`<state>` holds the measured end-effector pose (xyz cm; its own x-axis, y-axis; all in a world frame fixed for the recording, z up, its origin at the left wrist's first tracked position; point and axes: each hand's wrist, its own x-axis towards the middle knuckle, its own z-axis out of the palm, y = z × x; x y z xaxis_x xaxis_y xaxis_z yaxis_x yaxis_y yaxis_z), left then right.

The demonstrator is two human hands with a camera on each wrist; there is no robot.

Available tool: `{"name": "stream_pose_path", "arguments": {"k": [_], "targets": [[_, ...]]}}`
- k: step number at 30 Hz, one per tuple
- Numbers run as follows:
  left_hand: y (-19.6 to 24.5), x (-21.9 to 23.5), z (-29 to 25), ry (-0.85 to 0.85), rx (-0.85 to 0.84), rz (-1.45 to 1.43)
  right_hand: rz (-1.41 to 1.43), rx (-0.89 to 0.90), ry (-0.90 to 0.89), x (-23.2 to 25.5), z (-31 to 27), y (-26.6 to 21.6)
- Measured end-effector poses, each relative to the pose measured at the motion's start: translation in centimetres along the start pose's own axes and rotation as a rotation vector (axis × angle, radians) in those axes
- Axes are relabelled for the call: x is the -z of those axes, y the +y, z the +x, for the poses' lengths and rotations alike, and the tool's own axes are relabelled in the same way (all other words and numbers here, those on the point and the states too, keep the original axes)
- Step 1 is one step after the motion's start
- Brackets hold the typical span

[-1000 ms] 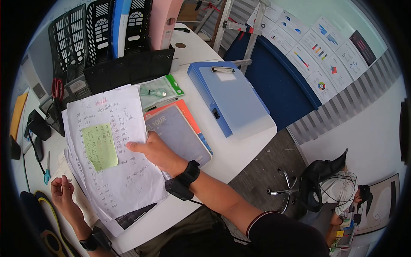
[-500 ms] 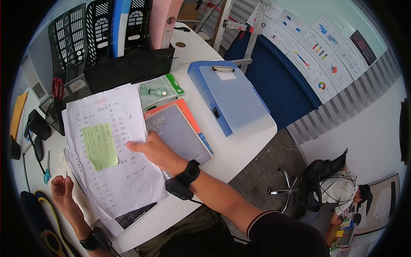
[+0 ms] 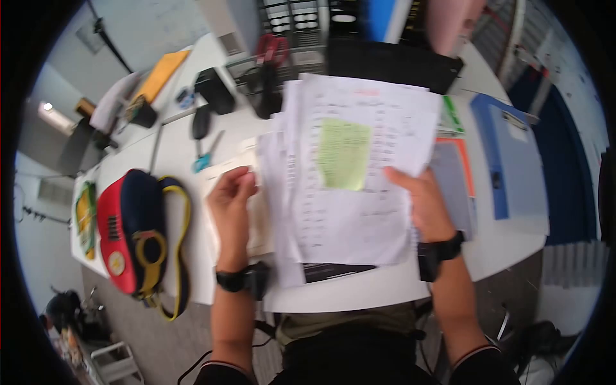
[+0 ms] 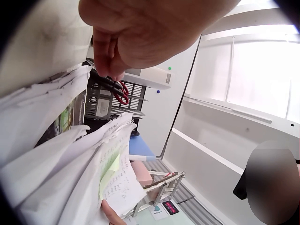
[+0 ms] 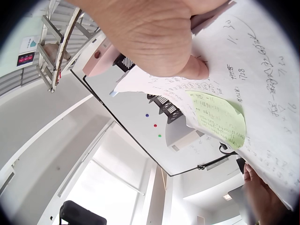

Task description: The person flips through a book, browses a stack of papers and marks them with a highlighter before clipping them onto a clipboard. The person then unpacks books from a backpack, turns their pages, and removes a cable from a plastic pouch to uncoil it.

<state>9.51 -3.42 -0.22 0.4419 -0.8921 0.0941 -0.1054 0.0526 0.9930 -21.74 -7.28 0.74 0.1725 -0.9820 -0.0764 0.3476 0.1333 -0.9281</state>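
Note:
My right hand (image 3: 427, 205) holds a stack of handwritten papers (image 3: 356, 224) by its right edge, thumb on top and fingers underneath. A green sticky note (image 3: 345, 154) lies on the top sheet. In the right wrist view the thumb presses the page beside rows of writing. My left hand (image 3: 231, 196) is raised left of the stack, over a cream-coloured pad (image 3: 260, 215). Its fingers bend in toward the thumb, and in the left wrist view the fingertips come together. Whether something small sits between them I cannot tell.
A black file rack (image 3: 391, 67) stands behind the papers. To the right lie a grey notebook (image 3: 452, 186) and a blue file box (image 3: 513, 160). Blue-handled scissors (image 3: 202, 162) and a red and navy bag (image 3: 144, 231) are on the left of the white desk.
The head view has swung left, bringing the bag into sight and blurring the picture. The right hand keeps its hold on the papers. A thin pale thing showed at the left fingertips earlier.

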Motion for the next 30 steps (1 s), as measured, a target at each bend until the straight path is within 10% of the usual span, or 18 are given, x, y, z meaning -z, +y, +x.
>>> {"name": "stream_pose_path", "arguments": {"k": [30], "targets": [[0.7, -0.5, -0.1, 0.04, 0.033, -0.174, -0.057, -0.065, 0.069, -0.3, -0.2, -0.4]]}}
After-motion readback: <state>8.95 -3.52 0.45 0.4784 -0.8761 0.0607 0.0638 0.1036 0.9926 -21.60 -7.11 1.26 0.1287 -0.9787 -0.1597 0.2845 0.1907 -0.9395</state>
